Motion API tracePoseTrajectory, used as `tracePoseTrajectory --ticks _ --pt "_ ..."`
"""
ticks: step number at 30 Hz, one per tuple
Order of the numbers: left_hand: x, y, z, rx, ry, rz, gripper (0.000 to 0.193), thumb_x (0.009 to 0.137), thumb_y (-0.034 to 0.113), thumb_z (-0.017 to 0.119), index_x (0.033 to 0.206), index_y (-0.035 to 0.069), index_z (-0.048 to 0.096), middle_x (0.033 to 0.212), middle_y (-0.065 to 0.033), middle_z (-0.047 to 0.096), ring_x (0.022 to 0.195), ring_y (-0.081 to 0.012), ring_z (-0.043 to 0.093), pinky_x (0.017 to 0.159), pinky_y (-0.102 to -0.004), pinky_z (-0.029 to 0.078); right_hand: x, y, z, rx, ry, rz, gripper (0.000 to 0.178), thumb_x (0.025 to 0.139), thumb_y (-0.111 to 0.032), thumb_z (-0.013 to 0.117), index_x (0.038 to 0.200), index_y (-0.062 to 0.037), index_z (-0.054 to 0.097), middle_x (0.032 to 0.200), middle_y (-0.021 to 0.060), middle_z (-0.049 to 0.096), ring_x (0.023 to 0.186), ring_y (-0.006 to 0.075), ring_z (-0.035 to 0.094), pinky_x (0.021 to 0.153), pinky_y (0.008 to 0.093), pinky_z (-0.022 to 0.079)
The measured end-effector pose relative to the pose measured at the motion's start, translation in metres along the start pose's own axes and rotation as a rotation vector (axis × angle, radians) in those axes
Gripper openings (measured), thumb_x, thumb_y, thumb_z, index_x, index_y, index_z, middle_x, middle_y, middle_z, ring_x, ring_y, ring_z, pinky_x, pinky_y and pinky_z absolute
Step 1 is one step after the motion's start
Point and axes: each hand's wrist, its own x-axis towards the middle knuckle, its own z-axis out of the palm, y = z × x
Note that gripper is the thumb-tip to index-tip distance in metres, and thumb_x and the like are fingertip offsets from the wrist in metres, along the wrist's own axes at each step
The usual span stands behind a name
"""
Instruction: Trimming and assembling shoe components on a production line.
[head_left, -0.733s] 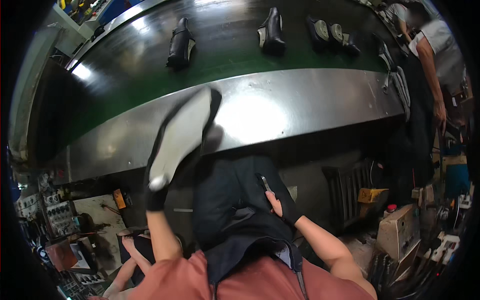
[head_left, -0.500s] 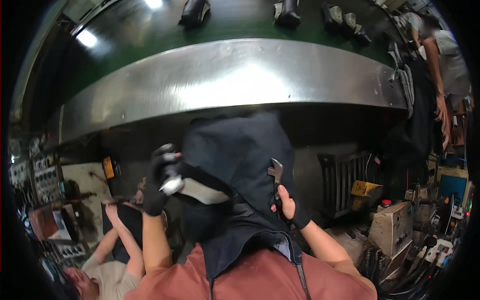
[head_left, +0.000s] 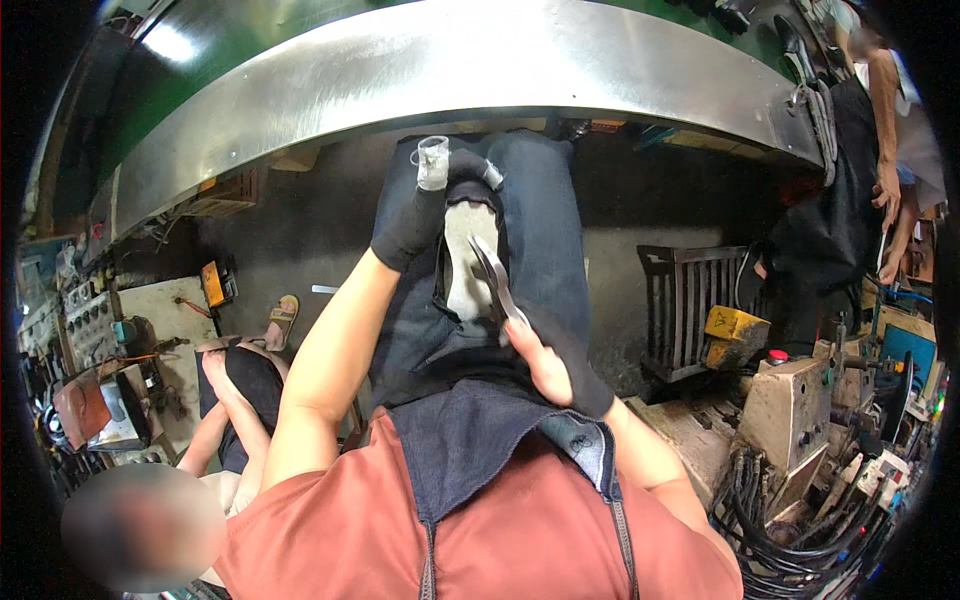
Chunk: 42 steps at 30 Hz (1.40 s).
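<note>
We are holding the shoe (head_left: 468, 250) on our lap with our gloved left hand (head_left: 412, 215) wrapped around it. Our right hand (head_left: 540, 360), just below, is squeezing pliers (head_left: 495, 280) against it. Next, a careful pull seems needed.

Black glove on left hand (head_left: 408, 215), rust-red shirt, dark denim apron.

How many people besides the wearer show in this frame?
2. One person sits low at the left beside the wearer, a sandalled foot stretched out. Another person stands at the upper right by the conveyor's end. Others may be hidden beyond the picture's rim.
</note>
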Motion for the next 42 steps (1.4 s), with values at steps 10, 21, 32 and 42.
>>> tracePoseTrajectory --ticks 10,21,32,42 --pt "0.01 -0.012 -0.02 -0.08 0.04 0.07 0.081 0.098 0.071 0.027 0.106 0.001 0.066 0.105 -0.0087 0.067 0.101 -0.0192 0.062 0.096 -0.033 0.046 0.066 -0.021 0.002 0.301 -0.102 0.159 0.052 0.105 -0.047 0.04 0.087 -0.0053 0.064 0.07 0.0031 0.059 0.066 0.0165 0.06 0.065 0.0296 0.049" --pt "-0.085 -0.005 -0.005 -0.031 0.086 0.19 0.058 0.101 0.043 0.034 0.132 -0.001 0.055 0.13 -0.0135 0.06 0.124 -0.0257 0.054 0.109 -0.0369 0.039 0.02 0.057 0.004 -0.582 -0.135 -0.582 0.022 0.09 -0.02 0.064 0.097 -0.0007 0.058 0.107 0.0201 0.06 0.099 0.0384 0.059 0.083 0.0443 0.048" --pt "-0.142 -0.009 0.032 -0.475 0.203 -0.32 0.08 0.095 0.068 0.044 0.143 0.004 0.043 0.137 -0.0092 0.052 0.121 -0.0186 0.053 0.105 -0.0341 0.041 0.0 0.072 -0.036 -0.772 -0.393 -0.745 0.047 0.085 -0.048 0.063 0.086 -0.0016 0.06 0.109 0.0167 0.061 0.102 0.0365 0.061 0.093 0.0471 0.049" --pt "-0.094 0.013 0.016 -0.276 0.123 -0.016 0.018 0.091 0.013 0.063 0.103 0.0 0.064 0.103 -0.0103 0.065 0.097 -0.0213 0.063 0.09 -0.0349 0.048 0.002 0.001 -0.024 -0.535 -0.349 -0.37 0.024 0.093 -0.024 0.063 0.098 -0.0009 0.062 0.103 0.0201 0.062 0.098 0.0394 0.061 0.085 0.0437 0.05"
